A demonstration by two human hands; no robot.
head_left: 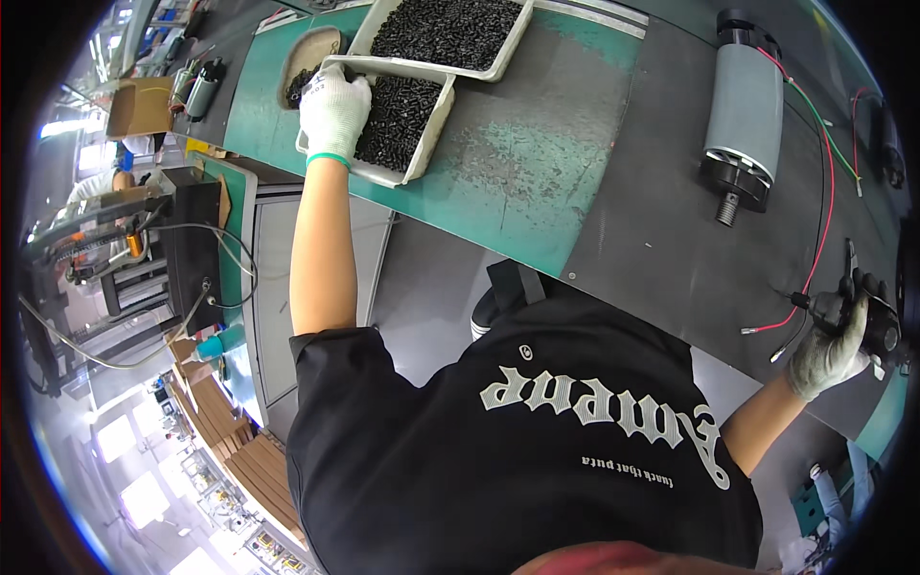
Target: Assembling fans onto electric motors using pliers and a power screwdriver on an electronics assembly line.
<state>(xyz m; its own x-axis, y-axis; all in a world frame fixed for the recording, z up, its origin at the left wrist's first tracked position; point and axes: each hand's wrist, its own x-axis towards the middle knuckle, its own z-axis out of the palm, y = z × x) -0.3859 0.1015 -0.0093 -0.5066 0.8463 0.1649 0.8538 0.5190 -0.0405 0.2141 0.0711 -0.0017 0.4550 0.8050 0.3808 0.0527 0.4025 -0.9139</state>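
Observation:
My left hand (335, 110), in a white glove with a green cuff, is over the left edge of a white tray (436, 125) of small black parts (393, 115). Its fingers curl downward; whatever lies at the fingertips is hidden. Against it on the left is a beige dish (311, 48) with more black parts. At the far right, my gloved right hand (832, 356) is wrapped round a black power screwdriver (877, 331), its thin bit pointing left. Red and black wire ends lie beside that tool.
A second white tray (498, 62) of black parts stands behind the first. A grey cylindrical motor (746, 105) with a threaded shaft lies on the dark mat (642, 211); red, green and black wires (822, 144) run from it. Another motor (203, 91) and a cardboard box (139, 107) are at left.

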